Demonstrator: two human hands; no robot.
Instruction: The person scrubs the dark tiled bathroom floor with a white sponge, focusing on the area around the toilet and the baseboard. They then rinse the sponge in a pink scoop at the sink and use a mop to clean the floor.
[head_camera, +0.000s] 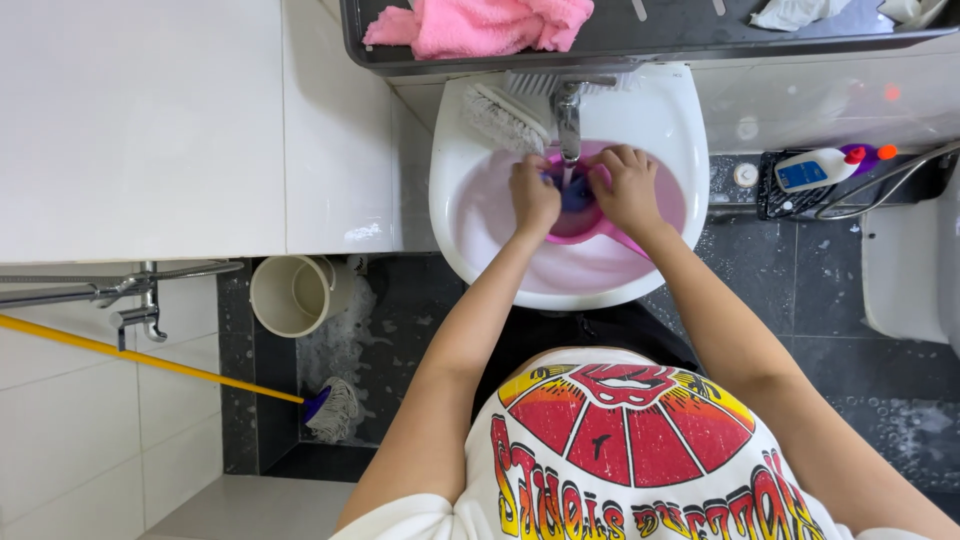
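White wall tiles (140, 120) take up the whole left side of the room, and below them the dark floor (800, 290) runs wet and soapy, with foam gathered near the wall. The person stands over a white basin (480, 260) fixed to the wall, filled with pale pinkish water. Above it a dark shelf (660, 35) carries a crumpled pink towel (480, 22) and, further right, a white cloth (795, 12). At the right edge part of a white toilet (905, 270) shows. A mop with a yellow handle (140, 358) slants across the lower left, its stringy head (335, 410) resting on the floor, just below a white bucket (292, 293) lying on its side. A metal wall tap (130, 295) sticks out over the mop handle. On the floor to the right of the basin a white spray bottle (820, 167) with a purple and red top lies on a dark mat. A scrubbing brush (500, 115) sits on the basin's rim beside the chrome tap (568, 115). Under that tap both hands meet: the left hand (533, 195) and the right hand (625, 190) each have a clenched grip on a pink cloth (590, 225) with a dark blue patch, held in the basin directly below the spout.
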